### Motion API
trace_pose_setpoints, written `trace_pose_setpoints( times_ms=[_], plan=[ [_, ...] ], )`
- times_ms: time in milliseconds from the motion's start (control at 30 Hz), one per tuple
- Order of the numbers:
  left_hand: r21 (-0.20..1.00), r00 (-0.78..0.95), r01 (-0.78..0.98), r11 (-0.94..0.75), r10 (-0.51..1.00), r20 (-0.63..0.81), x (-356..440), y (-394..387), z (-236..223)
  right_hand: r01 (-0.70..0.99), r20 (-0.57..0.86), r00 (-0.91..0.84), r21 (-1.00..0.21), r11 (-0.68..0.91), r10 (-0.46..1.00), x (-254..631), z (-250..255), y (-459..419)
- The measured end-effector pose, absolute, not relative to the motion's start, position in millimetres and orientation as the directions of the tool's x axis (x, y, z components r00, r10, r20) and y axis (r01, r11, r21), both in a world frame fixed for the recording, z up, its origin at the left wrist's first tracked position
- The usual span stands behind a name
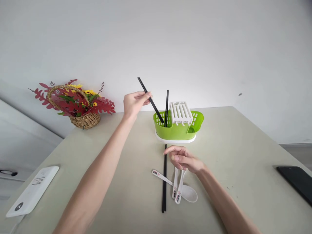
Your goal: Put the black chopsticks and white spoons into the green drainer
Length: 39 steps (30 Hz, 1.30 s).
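Note:
My left hand [137, 103] pinches black chopsticks [151, 101], held slanting with their lower ends at the left compartment of a green cutlery holder [177, 131]. Another pair of black chopsticks [166, 105] leans upright in that same compartment. My right hand [184, 158] hovers in front of the holder, fingers loosely bent and apart, holding nothing that I can see. Its index fingertip overlaps more black chopsticks [164, 191] lying on the table; whether it touches them I cannot tell. Below the hand lie several white spoons [190, 194] with patterned handles, crossing one another, some partly hidden by it.
A white slotted rack [181, 112] sits over the holder's middle. At the back left stands a wicker basket [85, 121] of red and yellow artificial flowers. A white device [34, 190] lies at the left edge, a black phone [296, 182] at the right. Behind rises a wall [207, 48].

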State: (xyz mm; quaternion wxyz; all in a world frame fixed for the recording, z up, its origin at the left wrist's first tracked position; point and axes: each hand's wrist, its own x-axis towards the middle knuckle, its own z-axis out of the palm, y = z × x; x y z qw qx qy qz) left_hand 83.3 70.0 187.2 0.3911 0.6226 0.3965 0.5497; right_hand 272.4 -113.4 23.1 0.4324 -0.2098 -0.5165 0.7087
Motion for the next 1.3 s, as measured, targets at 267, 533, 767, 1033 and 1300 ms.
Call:
trace_pose_setpoints(
  times_ms=[267, 533, 767, 1033, 1300],
  plan=[
    [0.928, 0.196, 0.208, -0.31, 0.942, 0.271, 113.8, 84.0, 160.8, -0.393, 0.168, -0.579, -0.915, -0.092, 0.798, 273.5, 27.5, -110.8],
    [0.877, 0.239, 0.354, -0.326, 0.938, 0.252, 120.0, 91.0, 152.0, -0.388, 0.157, -0.578, -0.916, -0.1, 0.801, 273.3, 32.2, -109.3],
    [0.831, 0.227, 0.403, -0.382, 0.922, 0.314, 120.2, 97.7, 139.7, -0.398, 0.153, -0.583, -0.91, -0.117, 0.798, 273.8, 31.6, -108.9],
    [0.772, 0.3, 0.445, -0.453, 0.888, 0.349, 116.4, 96.5, 131.8, -0.413, 0.156, -0.572, -0.903, -0.118, 0.805, 275.1, 32.7, -110.1],
    [0.883, -0.101, 0.272, -0.382, 0.902, 0.421, 77.6, 96.0, 97.3, -0.475, 0.19, -0.518, -0.875, -0.096, 0.834, 278.0, 31.0, -108.6]
  ],
)
